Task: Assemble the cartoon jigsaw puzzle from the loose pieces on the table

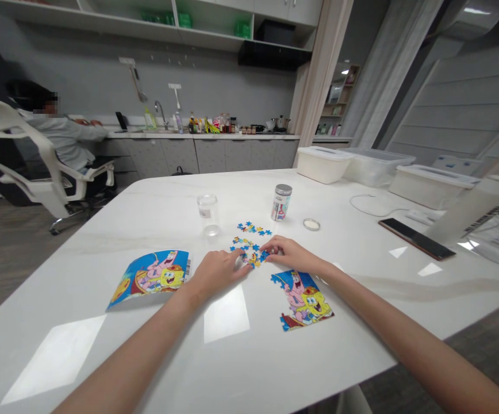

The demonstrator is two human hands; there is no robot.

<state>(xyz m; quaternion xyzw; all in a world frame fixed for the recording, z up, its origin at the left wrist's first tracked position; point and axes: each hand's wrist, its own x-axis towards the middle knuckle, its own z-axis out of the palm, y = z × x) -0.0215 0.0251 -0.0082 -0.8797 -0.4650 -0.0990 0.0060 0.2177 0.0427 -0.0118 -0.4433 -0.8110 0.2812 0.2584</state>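
Loose jigsaw puzzle pieces (250,229), mostly blue and yellow, lie in a small heap in the middle of the table. My left hand (217,269) rests at the heap's left side, thumb and forefinger apart and touching pieces. On the other side, my right hand (290,253) has its fingers curled in, with a blue puzzle piece at the fingertips. A partly assembled puzzle (303,300) of a pink and a yellow cartoon figure lies below my right hand; its left edge is ragged. The curved picture sheet (152,276) with the same scene lies left of my left hand.
Behind the pieces stand a clear jar (208,215) and a silver-lidded printed can (281,202). A round lid (311,224) lies beside the can. Storage boxes (323,164) and a dark phone (417,238) are to the right. A person (66,135) sits at the far left.
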